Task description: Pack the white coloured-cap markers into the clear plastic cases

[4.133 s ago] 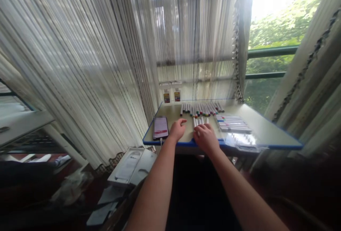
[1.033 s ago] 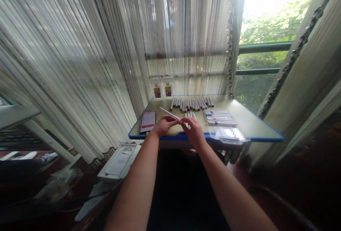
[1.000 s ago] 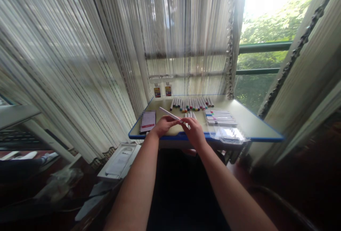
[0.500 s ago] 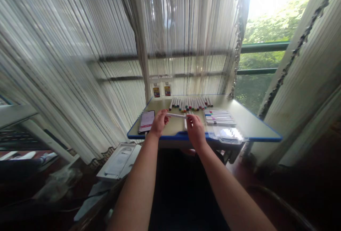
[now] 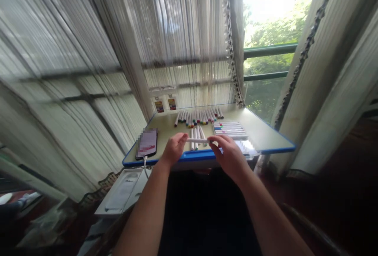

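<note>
A white marker pen [image 5: 197, 140] is held level above the front of the table, one end in each hand. My left hand [image 5: 175, 146] pinches its left end. The fingers of my right hand [image 5: 226, 149] close around the other end, hiding part of it. Under the held marker, several white markers [image 5: 195, 133] lie pointing toward the table's front edge. Farther back, a long row of markers [image 5: 201, 117] with coloured ends stretches across the table. To the right, more markers [image 5: 230, 130] lie side by side in a clear plastic case [image 5: 246, 146].
A phone [image 5: 147, 144] with a white cable lies at the table's left edge. Two labelled clear packages [image 5: 165, 104] stand at the back left. A white open box [image 5: 122, 193] sits below the table on the left. Blue trim [image 5: 271, 150] edges the table [image 5: 260, 134].
The view has turned to the right, so the table appears farther left. Both hands have come lower and nearer the front edge with the marker, uncovering the loose markers behind it.
</note>
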The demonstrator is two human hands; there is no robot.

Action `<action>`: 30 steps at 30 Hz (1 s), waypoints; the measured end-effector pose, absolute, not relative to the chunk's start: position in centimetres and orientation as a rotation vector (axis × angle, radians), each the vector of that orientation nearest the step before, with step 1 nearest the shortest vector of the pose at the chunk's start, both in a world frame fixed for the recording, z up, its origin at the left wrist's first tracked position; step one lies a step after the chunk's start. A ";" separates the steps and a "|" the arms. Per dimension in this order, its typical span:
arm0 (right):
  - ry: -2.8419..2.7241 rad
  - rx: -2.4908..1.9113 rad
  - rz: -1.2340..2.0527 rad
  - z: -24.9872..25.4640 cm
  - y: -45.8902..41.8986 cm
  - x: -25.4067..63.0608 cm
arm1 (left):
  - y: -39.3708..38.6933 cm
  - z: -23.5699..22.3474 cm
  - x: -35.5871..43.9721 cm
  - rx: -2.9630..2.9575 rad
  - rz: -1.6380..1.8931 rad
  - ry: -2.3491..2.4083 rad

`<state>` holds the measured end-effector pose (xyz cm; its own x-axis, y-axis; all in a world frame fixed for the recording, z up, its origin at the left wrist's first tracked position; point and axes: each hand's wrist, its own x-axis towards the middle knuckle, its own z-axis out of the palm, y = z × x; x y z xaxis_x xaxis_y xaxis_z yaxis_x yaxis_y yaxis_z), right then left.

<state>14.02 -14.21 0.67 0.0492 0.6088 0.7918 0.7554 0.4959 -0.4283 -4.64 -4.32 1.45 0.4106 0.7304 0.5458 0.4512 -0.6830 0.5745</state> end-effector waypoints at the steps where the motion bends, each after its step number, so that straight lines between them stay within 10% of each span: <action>1: -1.641 -1.207 -0.167 1.1 -14.3 15.0 | -4.7 1.6 -4.0 2.379 1.162 0.958; 30: -1.389 -1.536 0.162 -1.5 -12.4 28.7 | -3.2 1.0 7.4 2.552 0.939 1.024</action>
